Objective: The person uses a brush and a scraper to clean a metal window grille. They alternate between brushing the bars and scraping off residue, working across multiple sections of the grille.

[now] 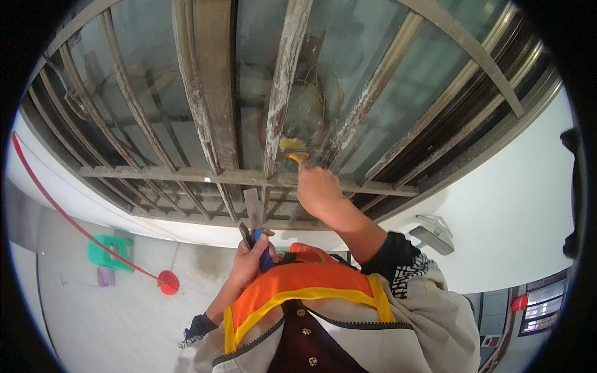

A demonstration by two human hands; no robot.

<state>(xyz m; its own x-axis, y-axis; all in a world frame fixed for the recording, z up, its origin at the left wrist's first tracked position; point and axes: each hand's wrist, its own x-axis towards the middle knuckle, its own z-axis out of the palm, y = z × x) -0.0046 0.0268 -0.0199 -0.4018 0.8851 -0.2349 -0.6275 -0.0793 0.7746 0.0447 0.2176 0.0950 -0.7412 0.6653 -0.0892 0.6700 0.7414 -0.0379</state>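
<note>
My right hand (pixel 322 193) grips a small scraper-like tool with a yellow-orange handle (pixel 297 157). It reaches above the crossbar of the window grille (pixel 252 176), between two upright bars. The tool's head is at the window pane (pixel 308 107), just below a yellowish patch (pixel 291 143); whether that is residue or a separate piece, I cannot tell. Lower down, in front of my chest, my left hand (pixel 252 261) is closed around a putty knife (pixel 252 205) with a blue handle, its flat blade pointing up. A dark tool (pixel 245 234), partly hidden, sits in the same hand.
Upright bars (pixel 282 84) with whitish, flaking surfaces stand before the glass. On the floor at left are a green stool (pixel 110 252), a purple container (pixel 106 277) and a red round-headed item (pixel 168 282) on a long red pole. A grey-and-white device (pixel 433 237) is at right.
</note>
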